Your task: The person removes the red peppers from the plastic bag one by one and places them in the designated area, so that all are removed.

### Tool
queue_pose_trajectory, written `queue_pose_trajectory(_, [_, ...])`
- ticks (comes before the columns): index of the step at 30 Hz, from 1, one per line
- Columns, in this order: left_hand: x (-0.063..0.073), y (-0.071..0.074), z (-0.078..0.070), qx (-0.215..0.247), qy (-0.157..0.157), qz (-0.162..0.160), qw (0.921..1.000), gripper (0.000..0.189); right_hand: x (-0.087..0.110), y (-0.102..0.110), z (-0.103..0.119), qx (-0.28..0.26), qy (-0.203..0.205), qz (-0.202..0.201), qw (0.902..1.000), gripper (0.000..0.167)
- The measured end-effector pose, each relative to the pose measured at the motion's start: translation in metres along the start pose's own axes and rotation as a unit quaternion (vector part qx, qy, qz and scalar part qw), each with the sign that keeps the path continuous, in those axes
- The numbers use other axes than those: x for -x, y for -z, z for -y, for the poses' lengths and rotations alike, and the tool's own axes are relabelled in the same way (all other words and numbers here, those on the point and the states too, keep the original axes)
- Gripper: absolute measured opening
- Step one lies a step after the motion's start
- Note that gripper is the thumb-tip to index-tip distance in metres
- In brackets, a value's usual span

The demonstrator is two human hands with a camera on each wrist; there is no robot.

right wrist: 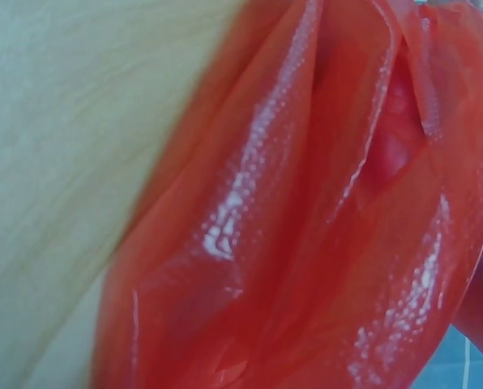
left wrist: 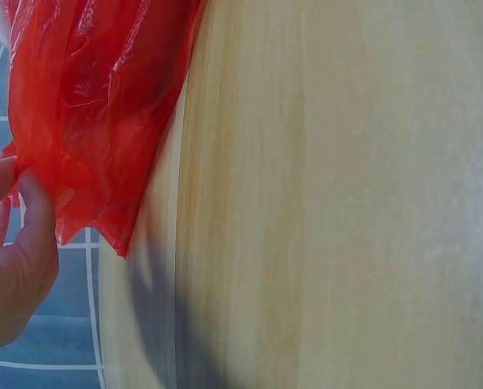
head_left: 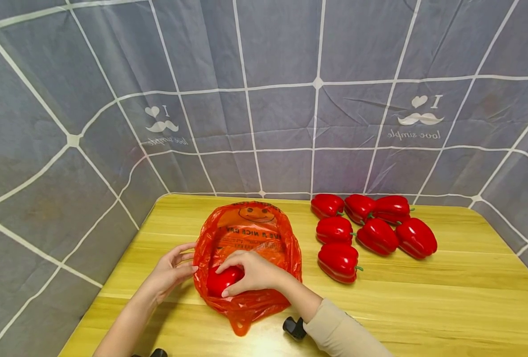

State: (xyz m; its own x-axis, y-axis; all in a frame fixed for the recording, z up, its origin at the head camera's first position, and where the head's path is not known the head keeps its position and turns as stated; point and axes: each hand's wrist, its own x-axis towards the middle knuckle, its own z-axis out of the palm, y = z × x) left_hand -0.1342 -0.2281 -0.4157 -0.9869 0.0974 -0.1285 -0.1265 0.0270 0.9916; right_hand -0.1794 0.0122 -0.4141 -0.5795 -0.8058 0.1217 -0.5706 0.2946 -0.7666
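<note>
A red plastic bag (head_left: 293,248) with a printed smiley face stands open on the table, its mouth facing up. Inside it lies a glossy red bell pepper (head_left: 216,282). My right hand (head_left: 257,271) reaches into the bag and grips this pepper between thumb and fingers. At the bag's left side, my left hand (head_left: 170,275) holds the rim; the left wrist view shows its thumb and fingers pinching the thin plastic (left wrist: 87,121). The right wrist view is mostly filled by folds of the bag (right wrist: 250,243), which hide most of the right hand.
Several red bell peppers (head_left: 377,236) with green stems lie grouped on the right half of the wooden table (head_left: 424,307). A grey cloth with white lines (head_left: 281,119) hangs behind and at both sides. Near the right sleeve is a small black object (head_left: 294,327).
</note>
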Motion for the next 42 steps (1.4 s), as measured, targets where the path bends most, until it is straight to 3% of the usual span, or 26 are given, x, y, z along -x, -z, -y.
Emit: queue_pose_trajectory(42, [-0.0009,-0.0006,0.0002,0.003,0.007,-0.005,1.0000,0.062,0.0029,0.0046,-0.0058,-0.036,-0.032,-0.017,0.9987,0.040])
